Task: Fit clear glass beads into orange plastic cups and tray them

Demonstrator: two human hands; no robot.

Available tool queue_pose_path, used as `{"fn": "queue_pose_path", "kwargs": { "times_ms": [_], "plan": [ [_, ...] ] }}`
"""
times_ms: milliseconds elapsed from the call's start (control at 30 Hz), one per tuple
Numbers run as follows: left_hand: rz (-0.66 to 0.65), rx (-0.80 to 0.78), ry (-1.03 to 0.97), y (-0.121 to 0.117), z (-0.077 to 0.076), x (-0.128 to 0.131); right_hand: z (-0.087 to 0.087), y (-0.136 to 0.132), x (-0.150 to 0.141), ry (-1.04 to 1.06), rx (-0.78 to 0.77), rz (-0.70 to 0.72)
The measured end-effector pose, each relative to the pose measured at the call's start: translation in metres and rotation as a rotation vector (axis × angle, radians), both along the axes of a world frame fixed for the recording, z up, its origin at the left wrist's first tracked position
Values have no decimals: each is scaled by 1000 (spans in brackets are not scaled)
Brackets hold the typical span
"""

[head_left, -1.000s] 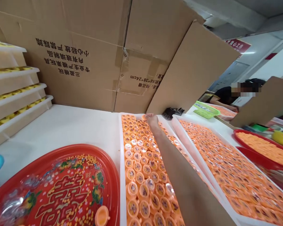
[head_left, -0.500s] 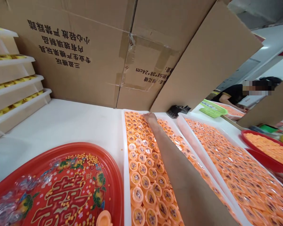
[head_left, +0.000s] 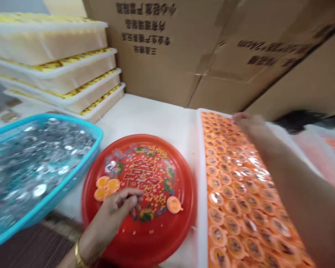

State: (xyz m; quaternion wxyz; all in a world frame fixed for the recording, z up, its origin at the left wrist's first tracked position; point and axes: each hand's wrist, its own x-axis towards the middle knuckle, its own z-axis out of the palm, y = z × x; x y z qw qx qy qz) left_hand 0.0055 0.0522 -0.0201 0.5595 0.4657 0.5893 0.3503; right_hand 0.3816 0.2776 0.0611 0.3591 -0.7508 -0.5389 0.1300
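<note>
My left hand, a gold bracelet at its wrist, hovers over a red round tray with its fingers curled inward. Anything inside those fingers is too small or hidden to name. Small orange cups sit beside it at the tray's left, and a single orange cup lies to the right. Tiny yellow-orange pellets and clear plastic pieces are scattered on the tray. My right hand is at the far end of a white tray packed with orange lidded cups; its fingers are blurred.
A blue basket of clear, shiny round pieces stands at the left. Behind it rise stacked white trays with yellow items. A cardboard wall closes off the back, with a black object before it. Another white tray is at the right.
The view has swung left, bringing the blue basket and my left hand into sight over the red tray. My right hand remains at the far end of the white tray.
</note>
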Motion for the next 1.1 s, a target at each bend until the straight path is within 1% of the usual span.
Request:
{"fn": "queue_pose_path", "kwargs": {
  "times_ms": [67, 133, 200, 233, 267, 333, 367, 400, 433, 500, 567, 633, 700, 767, 900, 1000, 1100],
  "plan": [
    [136, 99, 45, 4, 10, -20, 6, -15, -19, 57, -17, 33],
    [236, 210, 161, 5, 15, -41, 13, -43, -46, 68, -65, 174],
    [254, 331, 340, 2, 14, -59, 17, -85, -80, -6, -147, 381],
    [231, 389, 435, -1, 12, -66, 17, -109, -97, -63, -178, 485],
    [198, 439, 527, -4, 9, -71, 14, -134, -115, -92, -164, 601],
    [119, 499, 684, -12, 1, -77, 2, -184, -148, -97, -31, 822],
    [88, 512, 746, -17, -3, -79, -6, -207, -163, -114, -2, 900],
    [68, 518, 802, -21, -6, -80, -16, -227, -177, -129, 26, 937],
    [58, 523, 857, -24, -9, -80, -26, -244, -189, -139, 36, 945],
    [58, 536, 966, -30, -13, -80, -46, -265, -213, -115, -26, 914],
    [54, 545, 1060, -34, -14, -80, -63, -270, -235, -64, -132, 853],
    [34, 552, 1119, -36, -14, -80, -76, -262, -257, -32, -219, 791],
    [17, 565, 1140, -37, -13, -78, -84, -249, -275, -40, -241, 748],
    [11, 575, 1143, -39, -14, -77, -90, -236, -288, -75, -211, 745],
    [7, 554, 1196, -40, -16, -72, -96, -224, -299, -159, -159, 765],
    [-18, 542, 1248, -41, -16, -66, -100, -223, -301, -182, -150, 768],
    [-46, 544, 1240, -43, -17, -61, -103, -226, -298, -208, -145, 769]
  ]
}}
